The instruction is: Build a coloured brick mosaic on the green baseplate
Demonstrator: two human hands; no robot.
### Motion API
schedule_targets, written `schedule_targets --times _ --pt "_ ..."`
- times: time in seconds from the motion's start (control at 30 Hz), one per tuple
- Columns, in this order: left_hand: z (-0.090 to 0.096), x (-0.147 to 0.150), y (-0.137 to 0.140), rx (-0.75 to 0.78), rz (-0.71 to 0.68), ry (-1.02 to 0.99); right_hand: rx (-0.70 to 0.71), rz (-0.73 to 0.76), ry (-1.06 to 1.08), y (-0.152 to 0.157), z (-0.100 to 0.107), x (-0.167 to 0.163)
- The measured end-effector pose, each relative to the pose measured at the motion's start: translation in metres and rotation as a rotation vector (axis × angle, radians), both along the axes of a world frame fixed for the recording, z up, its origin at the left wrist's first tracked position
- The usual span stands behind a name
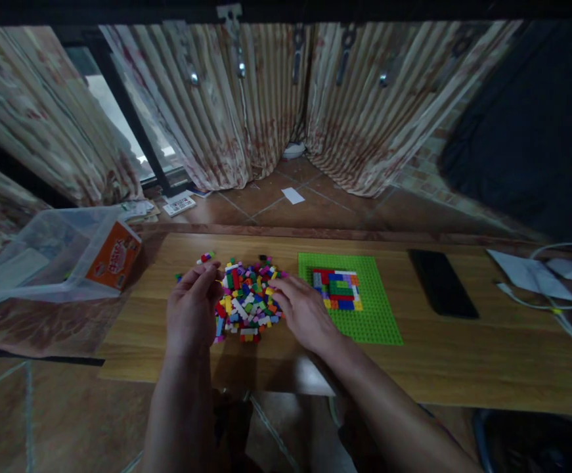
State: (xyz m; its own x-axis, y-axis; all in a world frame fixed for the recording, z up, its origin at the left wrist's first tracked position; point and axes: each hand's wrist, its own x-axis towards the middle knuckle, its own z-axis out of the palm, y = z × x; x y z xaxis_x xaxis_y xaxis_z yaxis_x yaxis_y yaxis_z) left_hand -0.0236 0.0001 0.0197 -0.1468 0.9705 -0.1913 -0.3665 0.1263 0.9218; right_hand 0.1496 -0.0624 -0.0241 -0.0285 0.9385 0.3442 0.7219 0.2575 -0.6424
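A heap of small multicoloured building bricks (246, 309) lies on the wooden table in front of me. At its left edge my left hand (192, 305) is raised a little, thumb and fingers pinched together. Whatever those fingertips hold is too small to make out. My right hand (305, 309) reaches over the heap's right side, its fingers closing around a yellow brick (269, 290) at the tips. To the right lies a green studded baseplate (381, 322). On it sits a roughly square patch of joined bricks (339, 289) in red, blue, green, white, orange and other colours.
A black phone (442, 282) lies right of the baseplate, with white cables (527, 302) farther right. Left of the table (132, 341) stands a clear plastic bin (59, 256) with an orange label. Striped curtains (266, 112) hang beyond the table.
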Motion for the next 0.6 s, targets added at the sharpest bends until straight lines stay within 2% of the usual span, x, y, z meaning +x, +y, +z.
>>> schedule_targets --times 0.1,0.2,0.27,0.37,0.47,0.6 --pt "-0.001 0.007 0.000 -0.024 -0.012 0.000 -0.003 -0.180 0.242 -0.004 0.005 0.037" --pt "-0.001 0.015 -0.001 -0.045 -0.022 0.026 -0.132 -0.497 0.479 -0.010 0.008 0.088" --pt "-0.001 0.022 -0.004 -0.042 -0.045 0.039 -0.220 -0.629 0.497 -0.016 0.009 0.119" --pt "-0.003 0.036 -0.012 -0.036 -0.116 0.075 -0.365 -0.667 0.440 -0.028 0.008 0.145" --pt "-0.007 0.057 -0.025 -0.011 -0.264 0.204 -0.482 -0.652 0.444 -0.038 0.004 0.148" --pt "-0.018 0.087 -0.044 0.102 -0.520 0.441 -0.491 -0.609 0.480 -0.044 -0.002 0.141"
